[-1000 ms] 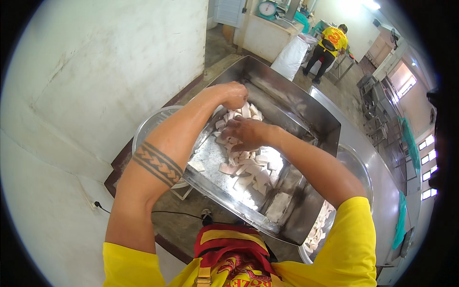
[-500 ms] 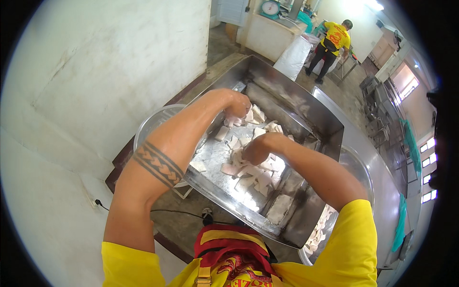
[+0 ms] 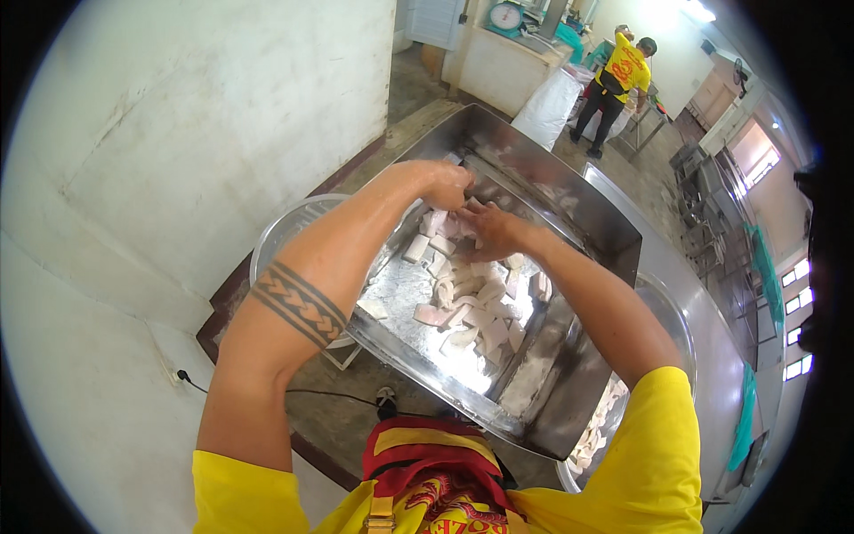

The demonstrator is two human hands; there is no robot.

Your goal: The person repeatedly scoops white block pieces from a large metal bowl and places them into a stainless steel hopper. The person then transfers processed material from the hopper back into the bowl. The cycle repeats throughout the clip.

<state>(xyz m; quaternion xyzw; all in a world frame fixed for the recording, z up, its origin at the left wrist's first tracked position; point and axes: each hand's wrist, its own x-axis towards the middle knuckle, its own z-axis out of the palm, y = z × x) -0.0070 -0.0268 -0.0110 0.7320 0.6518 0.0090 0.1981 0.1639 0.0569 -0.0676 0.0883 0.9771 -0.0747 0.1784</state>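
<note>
Pale, whitish-pink cut pieces (image 3: 479, 307) lie loose in a shallow steel tray (image 3: 405, 351) with raised walls; I cannot tell what food they are. At the tray's far left, my left hand (image 3: 447, 186) is curled closed close to the far wall, and what its fingers hold, if anything, is hidden. Just to its right, my right hand (image 3: 495, 231) reaches over pieces with its fingers stretched and spread, their tips close to my left hand. Several pieces sit under and beside both hands, and a larger heap lies nearer to me.
A round clear basin (image 3: 267, 233) stands under the tray's left side. On the right, another basin (image 3: 591, 445) holds similar pieces. A wall (image 3: 222, 98) rises at my left, and a black cable (image 3: 307, 392) crosses the floor. Farther off, a person (image 3: 620, 76) stands near a white sack (image 3: 544, 111).
My right hand has moved from the middle heap up and left toward my left hand, its fingers opening. My left hand has shifted slightly. The far person has raised an arm.
</note>
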